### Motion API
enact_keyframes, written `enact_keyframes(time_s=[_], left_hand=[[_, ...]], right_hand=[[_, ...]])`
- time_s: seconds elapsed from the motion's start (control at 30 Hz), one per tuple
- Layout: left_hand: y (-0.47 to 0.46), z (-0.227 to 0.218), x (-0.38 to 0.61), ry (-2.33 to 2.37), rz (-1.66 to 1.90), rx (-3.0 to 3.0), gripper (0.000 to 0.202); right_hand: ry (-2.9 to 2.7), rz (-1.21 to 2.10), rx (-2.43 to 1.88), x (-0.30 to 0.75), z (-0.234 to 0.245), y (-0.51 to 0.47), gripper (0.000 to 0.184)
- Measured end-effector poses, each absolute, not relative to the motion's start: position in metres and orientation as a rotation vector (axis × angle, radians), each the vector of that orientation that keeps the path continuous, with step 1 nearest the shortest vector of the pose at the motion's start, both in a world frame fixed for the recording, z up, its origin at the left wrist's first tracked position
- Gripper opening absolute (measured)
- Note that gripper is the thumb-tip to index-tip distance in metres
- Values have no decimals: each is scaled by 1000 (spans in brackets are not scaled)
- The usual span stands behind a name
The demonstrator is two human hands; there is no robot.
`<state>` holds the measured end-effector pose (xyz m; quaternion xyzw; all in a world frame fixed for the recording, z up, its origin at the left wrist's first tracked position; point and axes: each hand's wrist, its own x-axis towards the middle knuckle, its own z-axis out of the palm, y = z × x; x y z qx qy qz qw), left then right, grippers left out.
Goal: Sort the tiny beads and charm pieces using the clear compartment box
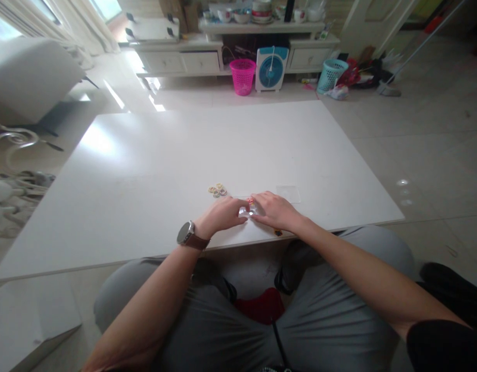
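Observation:
Both my hands meet at a small clear plastic box (244, 212) near the table's front edge. My left hand (225, 213), below a watch with a brown strap, curls its thumb and fingers round the box's left side. From the right, my right hand (279, 211) grips the other side, its fingers bent over the top. Small red and orange pieces (250, 200) show between the hands; their kind is too small to tell. Beyond my left hand lie several small pale yellow rings (217, 190). A flat clear square piece (288, 194), like a lid, rests past my right hand.
The white table (207, 144) spreads out before me. A small dark and yellow item (277, 233) lies at its front edge under my right wrist. On the floor beyond stand a pink basket (243, 77), a blue fan (271, 70) and a light blue basket (331, 76).

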<state>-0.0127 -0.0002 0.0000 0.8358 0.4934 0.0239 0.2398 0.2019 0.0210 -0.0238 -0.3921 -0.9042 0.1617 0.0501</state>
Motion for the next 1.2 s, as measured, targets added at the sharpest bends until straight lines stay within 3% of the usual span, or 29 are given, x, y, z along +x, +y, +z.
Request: enact_keyframes(time_s=[1.2], left_hand=[[-12, -6, 5, 1494, -184, 2366, 22]], right_hand=[[-2772, 510, -1156, 201, -24, 20, 60]])
